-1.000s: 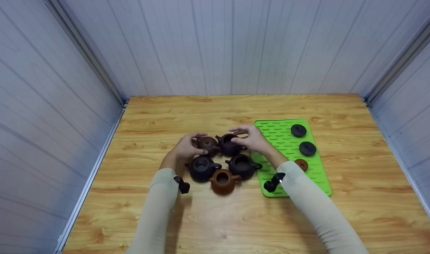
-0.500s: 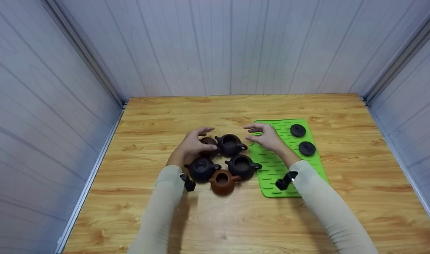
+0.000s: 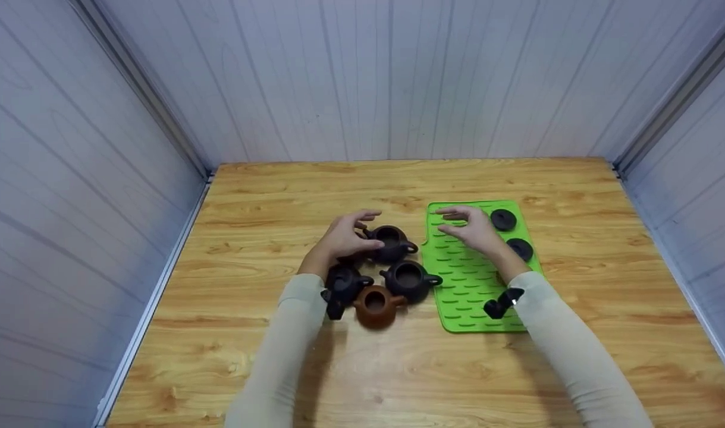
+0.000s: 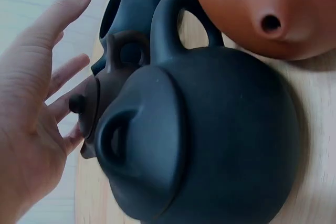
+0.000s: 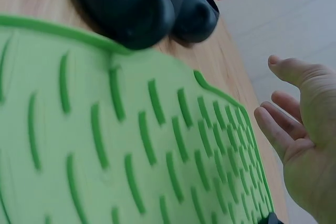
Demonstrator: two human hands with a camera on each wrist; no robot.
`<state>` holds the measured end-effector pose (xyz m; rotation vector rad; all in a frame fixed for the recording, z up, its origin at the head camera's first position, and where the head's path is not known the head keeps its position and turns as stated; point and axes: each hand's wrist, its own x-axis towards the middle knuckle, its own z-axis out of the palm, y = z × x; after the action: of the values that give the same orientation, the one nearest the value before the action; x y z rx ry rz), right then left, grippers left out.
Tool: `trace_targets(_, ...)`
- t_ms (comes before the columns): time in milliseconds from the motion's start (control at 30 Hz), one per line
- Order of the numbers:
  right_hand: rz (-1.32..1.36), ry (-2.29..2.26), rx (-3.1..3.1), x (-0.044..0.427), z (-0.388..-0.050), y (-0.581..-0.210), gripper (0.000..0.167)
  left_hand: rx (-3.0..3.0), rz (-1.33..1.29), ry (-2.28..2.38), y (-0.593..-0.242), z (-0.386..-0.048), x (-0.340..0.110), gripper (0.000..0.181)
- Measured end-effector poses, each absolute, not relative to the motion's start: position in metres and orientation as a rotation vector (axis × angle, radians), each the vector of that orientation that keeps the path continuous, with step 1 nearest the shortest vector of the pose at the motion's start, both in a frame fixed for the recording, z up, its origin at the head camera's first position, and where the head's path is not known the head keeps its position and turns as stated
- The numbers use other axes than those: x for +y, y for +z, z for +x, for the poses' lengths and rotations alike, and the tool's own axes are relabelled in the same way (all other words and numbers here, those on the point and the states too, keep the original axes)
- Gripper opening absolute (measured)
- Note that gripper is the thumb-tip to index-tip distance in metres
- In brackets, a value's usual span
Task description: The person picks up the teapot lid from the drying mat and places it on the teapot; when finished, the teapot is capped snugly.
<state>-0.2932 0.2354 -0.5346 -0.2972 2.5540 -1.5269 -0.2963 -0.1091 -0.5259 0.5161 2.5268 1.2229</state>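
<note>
My left hand hovers with spread, relaxed fingers over a small brown lidded teapot, largely hidden from the head view. Its thumb overlaps a lidless dark teapot at the back; no grip shows. Below sits a dark lidded teapot, and beside that a lidless reddish-brown teapot. Another lidless dark teapot stands to the right. My right hand is raised above the green mat, its fingers loose with nothing between them. Near it on the mat lies a black lid.
A second black lid lies on the mat, partly behind my right forearm. The reddish-brown lid is almost wholly covered by that arm. Pale panel walls enclose the wooden table at the back and sides.
Both hands have moved right. The left has left the brown teapot's side and passed over it; the right has withdrawn from the rear dark teapot to above the mat. The teapots stay put.
</note>
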Motion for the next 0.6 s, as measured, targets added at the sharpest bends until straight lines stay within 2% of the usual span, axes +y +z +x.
trace_targets(400,-0.174,-1.489,2.638,0.269,-0.296,-0.531,0.049,2.672,0.568,0.966,-0.539,-0.3,-0.102,0.072)
trace_targets(600,-0.179,-1.488,2.671,0.284,-0.298,-0.527,0.046,2.707,0.613,0.978,-0.583,-0.322,-0.108,0.072)
